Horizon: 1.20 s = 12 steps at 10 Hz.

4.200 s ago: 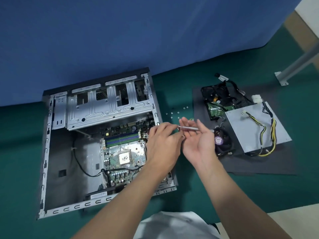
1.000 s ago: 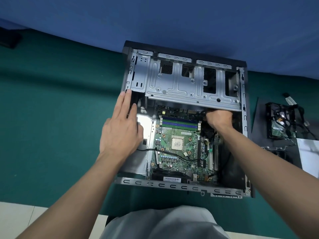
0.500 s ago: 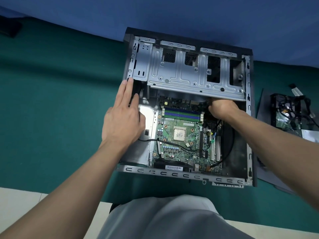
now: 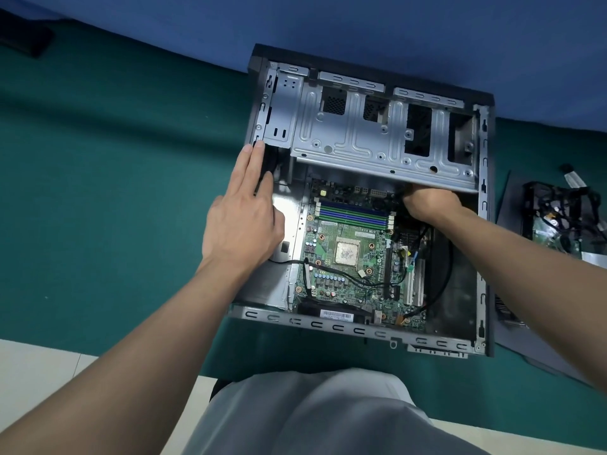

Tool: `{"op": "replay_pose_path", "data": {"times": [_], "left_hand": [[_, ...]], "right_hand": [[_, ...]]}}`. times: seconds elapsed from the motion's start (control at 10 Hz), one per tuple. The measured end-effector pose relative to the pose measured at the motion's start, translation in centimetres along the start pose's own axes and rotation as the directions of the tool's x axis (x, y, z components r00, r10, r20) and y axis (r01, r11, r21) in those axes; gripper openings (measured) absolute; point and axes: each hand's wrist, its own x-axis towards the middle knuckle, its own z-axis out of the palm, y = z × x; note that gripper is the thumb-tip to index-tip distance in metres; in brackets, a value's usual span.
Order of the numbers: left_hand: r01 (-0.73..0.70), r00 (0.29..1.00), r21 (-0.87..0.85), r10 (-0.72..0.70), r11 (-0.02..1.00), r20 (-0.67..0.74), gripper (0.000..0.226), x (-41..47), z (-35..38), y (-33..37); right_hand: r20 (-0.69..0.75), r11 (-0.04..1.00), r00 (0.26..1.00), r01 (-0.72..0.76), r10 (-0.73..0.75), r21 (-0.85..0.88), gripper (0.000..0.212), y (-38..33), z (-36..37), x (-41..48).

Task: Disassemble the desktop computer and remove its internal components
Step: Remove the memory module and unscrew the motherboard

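A: Where is the case (image 4: 368, 205) found, and what is left inside?

B: It is laid open on the green bench (image 4: 115, 178), against the blue backdrop. The motherboard (image 4: 348, 254) is seated in its near half, with the drive cage (image 4: 384, 139) across the far half. Removed parts (image 4: 558, 218) are set on a mat at the right.

A: How are the hands placed?

B: The left hand (image 4: 244, 221) is spread flat, fingers together, and pressed on the case's left wall. The right hand (image 4: 427, 200) is curled under the cage's near edge at the board's far right corner. What it grips cannot be told, as the fingers are hidden.

A: How is the board expected to handle?

B: It is judged light but fragile: thin, slightly flexible, covered with small parts. It should be taken by its bare edges, never by the memory slots (image 4: 354, 213) or the exposed processor (image 4: 346, 253). The black cables (image 4: 345, 277) across it look soft and would need unplugging at the connector, not tugging. The steel case is stiff, heavy enough to be braced, with edges that may be sharp.

A: What differs from half a second ago?

B: Very little. Both hands are kept in the same places; only the view is shifted slightly, so the case is seen a touch farther right. Four seconds ago both hands were off the case, with a small tool held between them.
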Motion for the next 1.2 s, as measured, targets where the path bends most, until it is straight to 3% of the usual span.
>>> {"op": "replay_pose_path", "data": {"times": [0.3,0.4,0.6,1.0,1.2], "left_hand": [[-0.004,1.000,-0.004,0.004,1.000,0.002,0.047,-0.03,0.03,0.04],[-0.003,1.000,-0.001,0.003,1.000,0.005,0.048,0.00,0.04,0.03],[0.000,1.000,-0.004,0.000,1.000,0.008,0.045,-0.04,-0.07,0.07],[0.004,1.000,-0.003,-0.004,1.000,0.008,0.046,-0.03,-0.10,0.06],[0.004,1.000,-0.005,-0.003,1.000,0.007,0.045,-0.06,-0.01,0.08]], "right_hand": [[0.021,0.999,0.999,-0.050,0.050,0.019,0.041,0.38,-0.08,0.07],[-0.030,0.998,0.998,-0.050,0.051,0.041,0.037,0.24,0.08,-0.13],[-0.014,0.979,0.990,-0.139,0.142,0.148,0.049,0.16,-0.21,-0.33],[-0.020,0.985,0.991,-0.129,0.132,0.113,0.041,0.47,0.18,-0.10],[-0.043,0.986,0.989,-0.140,0.145,0.092,0.051,-0.20,0.18,-0.33]]}}
